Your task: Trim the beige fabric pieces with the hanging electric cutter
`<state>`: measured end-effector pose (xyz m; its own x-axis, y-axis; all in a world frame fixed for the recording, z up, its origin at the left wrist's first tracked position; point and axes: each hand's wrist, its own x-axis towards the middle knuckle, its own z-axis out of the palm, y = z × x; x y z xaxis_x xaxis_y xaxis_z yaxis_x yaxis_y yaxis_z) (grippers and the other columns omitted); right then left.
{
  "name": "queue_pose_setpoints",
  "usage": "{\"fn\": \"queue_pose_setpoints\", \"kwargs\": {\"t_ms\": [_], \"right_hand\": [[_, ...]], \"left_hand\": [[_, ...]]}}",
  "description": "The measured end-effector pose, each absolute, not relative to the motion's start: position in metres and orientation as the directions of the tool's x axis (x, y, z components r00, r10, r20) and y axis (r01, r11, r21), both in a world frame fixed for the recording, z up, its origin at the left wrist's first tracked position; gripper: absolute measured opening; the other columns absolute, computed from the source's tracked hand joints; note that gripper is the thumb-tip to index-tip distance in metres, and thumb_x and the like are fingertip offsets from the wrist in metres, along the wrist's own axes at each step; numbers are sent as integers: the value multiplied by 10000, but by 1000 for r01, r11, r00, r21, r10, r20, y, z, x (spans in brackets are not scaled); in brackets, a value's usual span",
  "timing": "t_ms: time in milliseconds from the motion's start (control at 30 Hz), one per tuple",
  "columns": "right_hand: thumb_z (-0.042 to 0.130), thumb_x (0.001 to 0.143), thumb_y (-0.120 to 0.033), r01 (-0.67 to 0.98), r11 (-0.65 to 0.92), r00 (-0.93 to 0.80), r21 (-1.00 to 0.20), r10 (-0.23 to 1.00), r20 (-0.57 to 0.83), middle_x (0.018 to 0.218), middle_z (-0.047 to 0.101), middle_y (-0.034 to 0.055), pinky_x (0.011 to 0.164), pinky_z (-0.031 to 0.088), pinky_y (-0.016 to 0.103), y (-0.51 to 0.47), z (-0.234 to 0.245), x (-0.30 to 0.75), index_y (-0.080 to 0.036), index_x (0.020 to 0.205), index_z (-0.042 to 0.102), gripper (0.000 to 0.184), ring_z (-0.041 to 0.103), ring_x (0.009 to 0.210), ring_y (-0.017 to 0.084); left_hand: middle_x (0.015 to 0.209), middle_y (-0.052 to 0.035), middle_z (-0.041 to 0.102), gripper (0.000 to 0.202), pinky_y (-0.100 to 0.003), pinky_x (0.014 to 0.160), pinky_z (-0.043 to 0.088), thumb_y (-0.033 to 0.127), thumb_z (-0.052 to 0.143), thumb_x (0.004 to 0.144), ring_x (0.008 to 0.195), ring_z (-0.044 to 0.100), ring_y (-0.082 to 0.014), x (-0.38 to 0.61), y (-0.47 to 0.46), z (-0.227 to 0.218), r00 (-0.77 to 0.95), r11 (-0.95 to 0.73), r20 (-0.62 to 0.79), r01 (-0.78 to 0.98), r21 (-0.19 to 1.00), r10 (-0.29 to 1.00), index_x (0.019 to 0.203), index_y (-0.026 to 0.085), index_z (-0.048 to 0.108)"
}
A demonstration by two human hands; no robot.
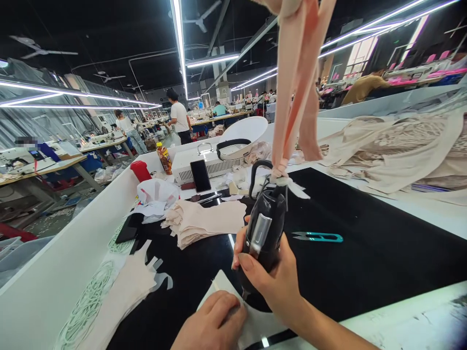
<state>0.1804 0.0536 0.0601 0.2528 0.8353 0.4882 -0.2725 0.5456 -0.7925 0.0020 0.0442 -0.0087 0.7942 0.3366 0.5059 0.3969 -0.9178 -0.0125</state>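
Note:
My right hand point(275, 277) is wrapped round a black hand-held electric cutter point(265, 228) with a silver lever on its body. Pink fabric strips point(292, 92) knotted at its top run up out of view. The cutter's lower end is partly hidden behind my fingers. Low in the middle, my left hand point(213, 323) has its fingers curled and pressed onto a pale fabric piece point(219, 284) lying under the tool. Whether the cutter touches this piece, I cannot tell.
Teal thread snips point(319, 236) lie on the black mat point(365, 262). Stacked cream cut pieces point(207, 218), a phone point(200, 176) and a white box point(182, 167) stand behind. Pale green cord point(89, 301) runs along the left wall; beige fabric point(404, 146) heaps at right. People work farther off.

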Motion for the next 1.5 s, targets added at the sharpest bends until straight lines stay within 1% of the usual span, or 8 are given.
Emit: {"fn": "queue_pose_setpoints", "kwargs": {"t_ms": [333,600,733,833,967,1200,1367,1500], "right_hand": [[729,888,-186,-227,552,252,-802,829,499,772,626,-40,559,536,229,51,62,180,-264,929,564,187,605,576,116],[819,909,-323,-256,586,290,-769,805,517,804,676,-16,551,584,269,35,74,207,-273,1075,589,287,646,590,146],[799,940,-337,-184,587,291,-788,798,527,831,673,-10,584,599,281,27,67,219,-281,1098,606,256,647,617,148],[777,960,-337,-135,584,280,-800,797,535,843,668,-3,599,599,285,23,61,224,-285,1071,618,201,643,635,153],[791,945,-410,-136,603,318,-786,778,542,799,668,0,552,599,282,18,63,223,-279,1030,645,214,643,590,155],[823,922,-409,-191,617,346,-763,770,536,777,685,3,526,601,265,15,68,221,-279,1031,655,239,651,567,151],[821,922,-308,-185,587,303,-788,797,523,830,703,16,576,627,301,12,61,226,-277,1070,640,236,672,616,171],[810,930,-269,-181,569,284,-802,811,511,868,709,9,614,633,307,13,55,228,-303,1135,631,274,684,649,170]], "left_hand": [[1023,-90,715,318,-269,887,649,91,373,1084,952,758,-199,3,45,-6,797,-912,518,404,-76,310,1169,124,678],[1025,-102,722,293,-258,913,636,130,373,1117,959,753,-180,4,41,7,778,-907,524,421,-27,346,1149,100,662],[969,-71,732,304,-219,816,640,175,356,1134,862,762,-156,22,36,11,732,-899,581,438,-1,356,1105,137,657],[882,-53,724,314,-219,736,635,177,350,1138,757,746,-151,35,33,2,705,-898,633,439,-36,319,1064,133,652],[830,-43,706,314,-235,708,626,156,356,1130,713,728,-157,38,32,-9,714,-884,630,458,-93,304,1063,118,660],[915,-55,719,313,-250,822,630,144,382,1110,829,748,-158,25,31,-19,738,-876,617,456,-157,273,1117,148,695],[974,-47,723,254,-262,867,631,163,476,1075,910,750,-171,20,28,-34,727,-837,621,509,-202,293,1181,202,704],[1025,-73,727,304,-282,867,637,129,437,1070,957,750,-198,20,24,-42,739,-835,595,515,-193,317,1207,186,702]]}}
